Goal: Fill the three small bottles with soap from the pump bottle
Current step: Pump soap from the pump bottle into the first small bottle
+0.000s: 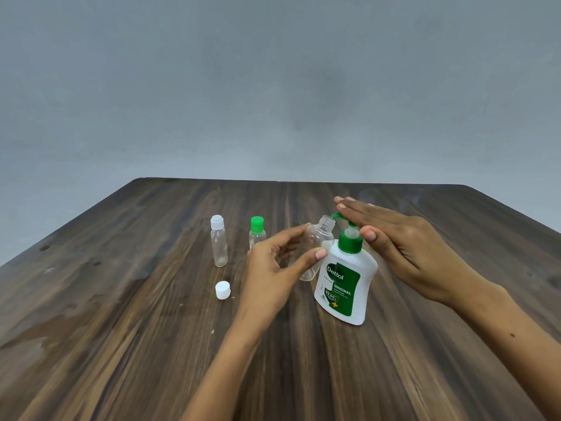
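A white Dettol pump bottle with a green pump stands on the dark wooden table. My right hand lies flat on the pump head, fingers straight. My left hand holds an uncapped clear small bottle between thumb and fingers, its open mouth just under the green spout. Its white cap lies on the table to the left. A clear bottle with a white cap and a clear bottle with a green cap stand behind, both capped.
The table's far edge runs in front of a plain grey wall. Bare wood stretches in front of the bottles and to both sides.
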Demonstrator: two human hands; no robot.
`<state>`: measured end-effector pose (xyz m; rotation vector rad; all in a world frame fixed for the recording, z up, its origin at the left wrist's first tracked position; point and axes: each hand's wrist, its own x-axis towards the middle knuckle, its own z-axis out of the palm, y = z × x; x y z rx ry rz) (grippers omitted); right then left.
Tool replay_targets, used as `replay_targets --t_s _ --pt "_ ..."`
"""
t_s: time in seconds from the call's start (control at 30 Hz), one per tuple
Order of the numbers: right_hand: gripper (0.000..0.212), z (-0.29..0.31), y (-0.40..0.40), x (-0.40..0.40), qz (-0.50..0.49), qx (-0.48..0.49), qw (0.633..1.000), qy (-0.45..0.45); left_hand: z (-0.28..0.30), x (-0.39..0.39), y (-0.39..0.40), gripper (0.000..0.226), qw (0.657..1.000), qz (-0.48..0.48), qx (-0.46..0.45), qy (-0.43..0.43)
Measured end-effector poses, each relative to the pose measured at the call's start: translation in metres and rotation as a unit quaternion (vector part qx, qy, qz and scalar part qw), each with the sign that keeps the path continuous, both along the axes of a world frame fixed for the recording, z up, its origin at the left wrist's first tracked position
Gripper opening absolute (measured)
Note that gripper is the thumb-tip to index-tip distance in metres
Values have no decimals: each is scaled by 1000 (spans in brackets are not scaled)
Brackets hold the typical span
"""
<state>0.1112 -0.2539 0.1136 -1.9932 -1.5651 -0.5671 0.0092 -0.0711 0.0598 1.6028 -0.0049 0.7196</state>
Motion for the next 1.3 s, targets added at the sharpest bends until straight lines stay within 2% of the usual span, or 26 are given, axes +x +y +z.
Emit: replay_targets --t_s 0.17,0.67,1.3 --pt "62 -1 1 -1 -3 13 1000 9 -1 0 1 48 1000 -2 2 2" --pt "63 -2 4 -5 -4 37 999 37 -2 1 5 59 1000 7 11 9" --pt "69 5 3 -7 -16 13 998 53 -3 -1 5 59 1000 3 15 10"
